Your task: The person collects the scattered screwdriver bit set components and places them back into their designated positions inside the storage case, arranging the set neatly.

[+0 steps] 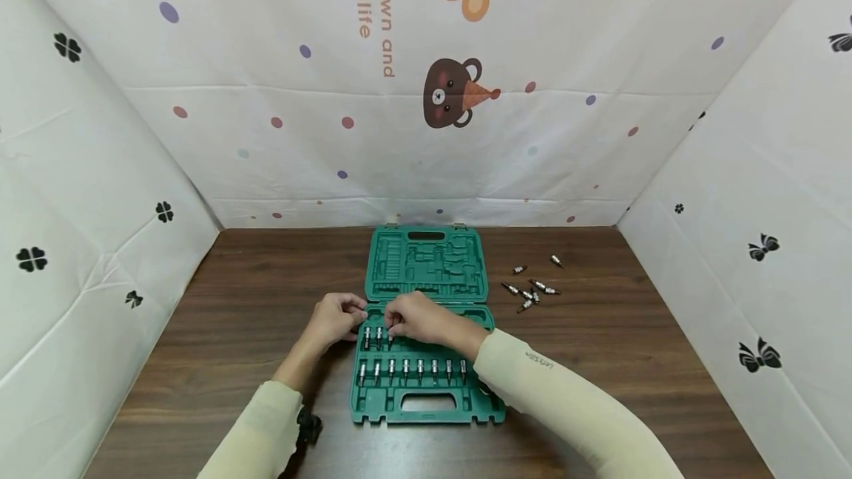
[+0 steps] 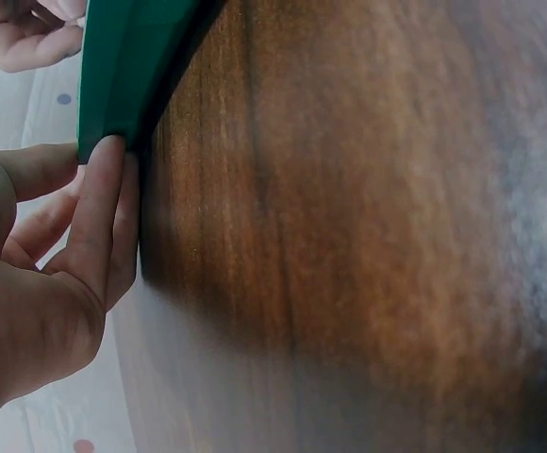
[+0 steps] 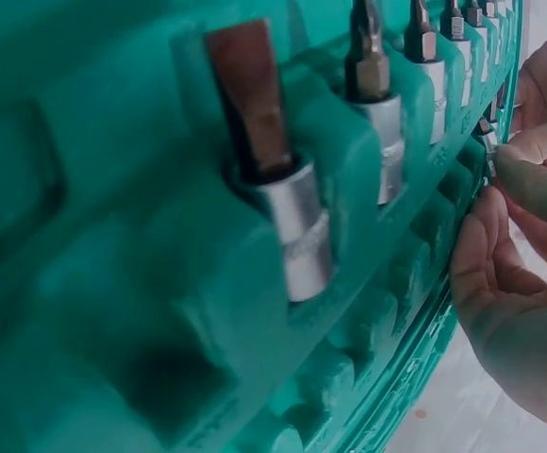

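Note:
An open green socket-bit case [image 1: 378, 411] lies on the table, its lid folded back toward the wall. My left hand [image 1: 336, 316] pinches the case's left edge, thumb on top and fingers against the side. The right hand [image 1: 419, 316] reaches over the case and pinches a bit socket [image 3: 488, 140] between thumb and fingertips at the upper row's third slot. Two bit sockets [image 1: 373, 337] sit left of it in that row. Along the lower row stand several more, among them a flat-blade bit socket [image 3: 297, 226], large in the right wrist view.
Several loose bit sockets [image 1: 532, 291] lie scattered on the brown wooden table [image 1: 279, 272], right of the lid [image 1: 481, 261]. A small black object [image 1: 309, 427] shows by the left sleeve. Patterned white sheeting [image 1: 399, 146] borders the table at the back and sides.

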{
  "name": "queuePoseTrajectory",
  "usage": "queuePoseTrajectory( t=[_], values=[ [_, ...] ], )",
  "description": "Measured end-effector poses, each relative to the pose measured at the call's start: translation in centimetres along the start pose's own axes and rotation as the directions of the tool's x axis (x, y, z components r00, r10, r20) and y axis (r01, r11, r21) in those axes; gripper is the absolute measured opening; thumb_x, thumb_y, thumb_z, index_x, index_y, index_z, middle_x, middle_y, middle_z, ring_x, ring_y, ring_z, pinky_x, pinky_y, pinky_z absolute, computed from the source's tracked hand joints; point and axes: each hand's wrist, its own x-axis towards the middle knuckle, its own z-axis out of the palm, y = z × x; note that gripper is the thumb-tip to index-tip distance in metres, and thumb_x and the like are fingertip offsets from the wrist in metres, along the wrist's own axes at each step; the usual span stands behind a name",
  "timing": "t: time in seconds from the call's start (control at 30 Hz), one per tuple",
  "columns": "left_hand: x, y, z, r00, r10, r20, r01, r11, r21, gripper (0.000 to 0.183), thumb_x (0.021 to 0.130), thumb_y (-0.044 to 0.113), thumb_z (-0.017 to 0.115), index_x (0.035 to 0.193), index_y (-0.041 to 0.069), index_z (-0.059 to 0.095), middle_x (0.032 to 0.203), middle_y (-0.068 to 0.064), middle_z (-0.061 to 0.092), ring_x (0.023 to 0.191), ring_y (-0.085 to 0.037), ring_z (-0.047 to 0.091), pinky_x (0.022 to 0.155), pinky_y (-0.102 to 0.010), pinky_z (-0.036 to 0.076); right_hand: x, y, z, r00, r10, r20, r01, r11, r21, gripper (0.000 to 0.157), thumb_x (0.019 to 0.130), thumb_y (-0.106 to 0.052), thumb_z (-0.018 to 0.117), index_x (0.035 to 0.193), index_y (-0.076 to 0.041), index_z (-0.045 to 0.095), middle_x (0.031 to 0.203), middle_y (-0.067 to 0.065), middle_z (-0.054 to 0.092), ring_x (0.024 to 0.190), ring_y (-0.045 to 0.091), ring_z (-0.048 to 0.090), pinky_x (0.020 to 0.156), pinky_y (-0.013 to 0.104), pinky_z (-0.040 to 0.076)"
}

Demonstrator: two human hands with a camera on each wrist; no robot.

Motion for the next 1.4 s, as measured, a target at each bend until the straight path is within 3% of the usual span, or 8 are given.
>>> queuePoseTrajectory(
  t=[0.3,0.87,1.1,1.4],
  values=[
    [0.1,-0.1,0.0,1.000,0.000,0.008,0.000,1.000,0.002,0.013,0.098,0.004,0.068,0.109,0.002,0.074,0.097,-0.013,0.070,0.079,-0.018,0.068,0.062,-0.035,0.065,0.1,-0.6,-0.1,0.994,0.110,-0.016,-0.111,0.993,-0.041,0.023,0.094,-0.024,0.078,0.113,-0.015,0.070,0.106,-0.001,0.062,0.085,0.009,0.052,0.072,0.024,0.049],
    [0.0,0.0,-0.2,1.000,-0.004,0.011,0.004,1.000,0.009,0.014,0.099,0.004,0.067,0.111,0.002,0.074,0.098,-0.013,0.069,0.079,-0.019,0.068,0.063,-0.035,0.065,1.1,-1.2,0.1,0.979,0.198,-0.053,-0.200,0.979,-0.030,0.019,0.090,-0.021,0.083,0.101,-0.015,0.069,0.091,-0.003,0.062,0.076,0.008,0.053,0.067,0.023,0.048],
    [0.1,0.2,-0.1,1.000,-0.001,0.004,0.001,1.000,0.012,0.013,0.098,0.004,0.067,0.110,0.002,0.074,0.096,-0.013,0.069,0.078,-0.019,0.068,0.062,-0.035,0.065,1.1,-0.9,0.1,0.982,0.183,-0.048,-0.184,0.983,-0.025,0.018,0.090,-0.022,0.082,0.099,-0.015,0.068,0.089,-0.005,0.059,0.077,0.009,0.053,0.066,0.024,0.047],
    [-0.1,0.1,-0.1,1.000,-0.001,0.007,0.001,1.000,-0.004,0.013,0.098,0.003,0.067,0.109,0.002,0.074,0.096,-0.013,0.069,0.078,-0.019,0.068,0.062,-0.036,0.065,0.2,-0.5,-0.1,0.991,0.132,-0.030,-0.132,0.991,-0.022,0.018,0.092,-0.021,0.081,0.107,-0.017,0.071,0.102,-0.002,0.067,0.086,0.007,0.058,0.074,0.024,0.053]
  ],
)
